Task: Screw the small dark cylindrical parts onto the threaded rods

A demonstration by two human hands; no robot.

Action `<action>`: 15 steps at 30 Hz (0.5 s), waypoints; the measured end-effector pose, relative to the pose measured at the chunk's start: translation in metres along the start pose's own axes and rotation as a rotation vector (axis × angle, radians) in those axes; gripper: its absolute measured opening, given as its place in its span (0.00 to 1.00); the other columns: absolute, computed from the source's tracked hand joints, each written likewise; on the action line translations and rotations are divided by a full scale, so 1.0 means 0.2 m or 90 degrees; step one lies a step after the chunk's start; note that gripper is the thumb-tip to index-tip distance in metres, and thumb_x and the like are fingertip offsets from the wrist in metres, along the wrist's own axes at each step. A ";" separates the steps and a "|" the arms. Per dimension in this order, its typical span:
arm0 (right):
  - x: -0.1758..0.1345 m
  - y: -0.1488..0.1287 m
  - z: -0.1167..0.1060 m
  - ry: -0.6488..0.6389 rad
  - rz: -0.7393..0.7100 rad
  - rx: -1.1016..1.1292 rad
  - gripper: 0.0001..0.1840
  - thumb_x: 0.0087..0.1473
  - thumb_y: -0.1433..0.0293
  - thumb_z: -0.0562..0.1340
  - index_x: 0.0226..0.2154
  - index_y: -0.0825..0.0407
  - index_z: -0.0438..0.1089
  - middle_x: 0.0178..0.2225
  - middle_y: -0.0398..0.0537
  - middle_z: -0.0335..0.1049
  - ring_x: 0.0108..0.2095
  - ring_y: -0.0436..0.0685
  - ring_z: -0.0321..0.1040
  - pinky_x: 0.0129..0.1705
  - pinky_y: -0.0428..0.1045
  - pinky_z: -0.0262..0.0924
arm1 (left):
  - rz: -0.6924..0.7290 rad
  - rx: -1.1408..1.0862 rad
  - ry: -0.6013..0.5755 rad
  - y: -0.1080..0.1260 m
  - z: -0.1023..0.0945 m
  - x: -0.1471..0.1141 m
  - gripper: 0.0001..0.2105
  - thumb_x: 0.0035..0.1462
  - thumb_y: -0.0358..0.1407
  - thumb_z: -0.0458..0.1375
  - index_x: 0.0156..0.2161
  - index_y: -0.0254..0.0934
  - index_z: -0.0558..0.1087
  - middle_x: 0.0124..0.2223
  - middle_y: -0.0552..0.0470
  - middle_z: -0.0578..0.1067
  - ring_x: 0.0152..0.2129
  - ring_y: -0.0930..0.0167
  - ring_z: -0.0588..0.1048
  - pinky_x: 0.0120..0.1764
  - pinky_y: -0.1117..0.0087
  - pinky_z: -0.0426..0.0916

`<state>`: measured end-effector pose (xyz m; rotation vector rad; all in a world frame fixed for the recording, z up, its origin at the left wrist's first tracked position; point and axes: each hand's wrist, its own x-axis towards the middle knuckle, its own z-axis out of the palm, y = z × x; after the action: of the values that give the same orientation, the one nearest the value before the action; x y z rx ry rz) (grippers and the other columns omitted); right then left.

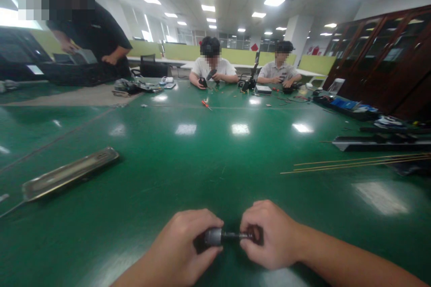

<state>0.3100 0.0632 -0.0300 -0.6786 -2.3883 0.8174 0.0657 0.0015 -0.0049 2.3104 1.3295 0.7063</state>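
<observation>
Low in the head view, a dark cylindrical part with a thin shaft [214,236] lies crosswise between my hands, just over the green tabletop. My left hand [188,240] is closed round its thick grey-black body, thumb and fingers on either side. At the other end, my right hand [266,235] pinches the tip of the thin shaft between thumb and curled fingers. A short stretch of shaft shows between the two hands. Both ends of the part are partly covered by my fingers, and its exact kind cannot be made out.
A long shallow metal tray [70,175] lies at the left. Thin rods [323,165] and a metal rail [380,143] are at the right. Farther off lies an orange screwdriver [206,105]. Two people sit across the green table [215,157]; another stands at the left by a black crate [74,74].
</observation>
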 end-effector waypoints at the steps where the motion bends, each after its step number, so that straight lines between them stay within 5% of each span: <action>1: 0.00 0.00 0.00 0.000 0.001 0.001 0.02 0.43 0.70 0.64 0.25 0.51 0.70 0.18 0.38 0.67 0.20 0.49 0.64 0.29 0.45 0.57 | -0.011 -0.004 -0.009 0.00 -0.01 0.00 0.13 0.53 0.31 0.62 0.45 0.44 0.75 0.39 0.57 0.79 0.35 0.72 0.77 0.39 0.71 0.68; 6: 0.01 0.01 0.00 -0.001 0.006 0.016 0.02 0.42 0.71 0.64 0.24 0.51 0.69 0.17 0.37 0.66 0.19 0.49 0.64 0.29 0.44 0.58 | -0.095 0.019 -0.028 -0.07 -0.09 0.01 0.10 0.56 0.34 0.60 0.44 0.44 0.75 0.39 0.56 0.78 0.35 0.72 0.77 0.40 0.72 0.69; 10: 0.01 0.01 0.00 -0.027 0.006 0.046 0.02 0.43 0.71 0.64 0.24 0.52 0.70 0.17 0.37 0.66 0.19 0.48 0.65 0.28 0.43 0.58 | -0.147 0.085 0.068 -0.20 -0.24 -0.03 0.17 0.59 0.43 0.62 0.53 0.48 0.75 0.46 0.55 0.80 0.42 0.70 0.78 0.48 0.72 0.71; 15: 0.01 0.02 0.00 -0.043 0.011 0.044 0.03 0.44 0.70 0.65 0.24 0.52 0.71 0.17 0.37 0.66 0.19 0.47 0.64 0.27 0.42 0.57 | -0.253 0.148 0.152 -0.37 -0.46 -0.20 0.22 0.56 0.57 0.60 0.46 0.43 0.79 0.44 0.54 0.82 0.39 0.66 0.80 0.46 0.70 0.73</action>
<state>0.3093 0.0672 -0.0319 -0.6550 -2.4059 0.9393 -0.0565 0.0096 0.0176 2.0719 2.0013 0.7407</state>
